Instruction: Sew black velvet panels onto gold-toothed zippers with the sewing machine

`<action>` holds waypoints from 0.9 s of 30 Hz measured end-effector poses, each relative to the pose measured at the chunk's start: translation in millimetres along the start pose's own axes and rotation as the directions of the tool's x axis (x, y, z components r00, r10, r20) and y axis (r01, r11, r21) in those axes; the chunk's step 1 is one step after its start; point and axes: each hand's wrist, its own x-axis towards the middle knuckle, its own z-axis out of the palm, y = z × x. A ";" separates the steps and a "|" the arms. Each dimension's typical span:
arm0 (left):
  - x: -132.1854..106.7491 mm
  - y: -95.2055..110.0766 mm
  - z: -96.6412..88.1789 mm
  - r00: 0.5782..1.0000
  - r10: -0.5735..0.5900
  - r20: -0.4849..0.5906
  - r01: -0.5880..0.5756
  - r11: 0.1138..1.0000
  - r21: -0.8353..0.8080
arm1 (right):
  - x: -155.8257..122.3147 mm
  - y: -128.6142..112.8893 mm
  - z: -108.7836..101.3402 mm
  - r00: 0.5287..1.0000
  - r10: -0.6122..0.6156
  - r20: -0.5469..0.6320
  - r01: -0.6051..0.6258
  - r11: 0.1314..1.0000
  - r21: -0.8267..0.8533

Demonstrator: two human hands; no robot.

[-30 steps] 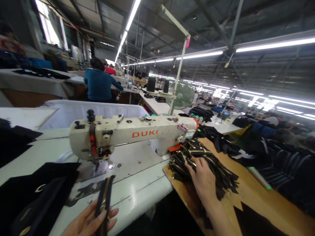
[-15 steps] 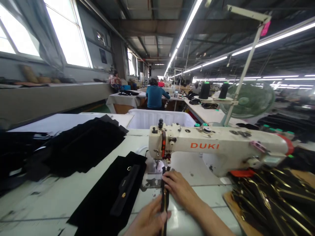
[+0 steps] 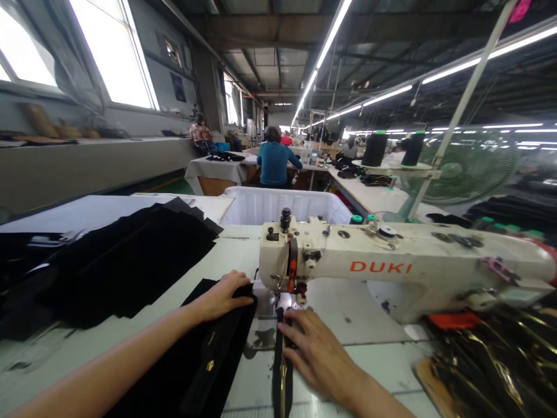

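A cream sewing machine marked DUKI [image 3: 391,264] stands on the pale table [image 3: 348,348]. My right hand [image 3: 315,351] lies with fingers flat on a narrow black strip with a gold zipper [image 3: 281,366], whose far end sits under the needle. My left hand [image 3: 226,295] reaches forward and its fingers curl over the far edge of a black fabric piece [image 3: 204,354] beside the needle plate.
A stack of black fabric [image 3: 126,261] lies at the left. A heap of black and gold zipper strips [image 3: 496,360] sits at the right on a wooden board. A white bin [image 3: 282,203] stands behind the machine. A person in a blue top [image 3: 275,162] sits ahead. A green fan [image 3: 470,168] stands at the right.
My left hand let go of the strip and moved up onto the black fabric piece. My right hand stayed on the strip by the needle. The view shifted slightly left.
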 end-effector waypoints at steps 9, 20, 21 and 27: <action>-31.8 19.7 46.1 0.981 -0.057 -0.187 0.059 0.998 0.002 | -0.4 -9.7 -4.4 0.999 0.011 0.048 -0.012 1.000 0.017; -98.7 33.6 75.8 0.954 0.275 0.120 -0.296 0.802 0.519 | -5.6 -4.9 4.5 0.999 -0.052 -0.005 0.051 0.993 -0.107; -95.9 33.9 72.4 0.952 0.280 0.123 -0.302 0.799 0.519 | -5.3 -4.9 4.7 0.998 -0.056 -0.007 0.054 0.992 -0.118; -77.5 38.6 42.0 0.986 0.136 -0.099 -0.074 0.879 0.470 | -1.4 -7.0 2.3 0.998 -0.067 -0.013 0.065 0.989 -0.130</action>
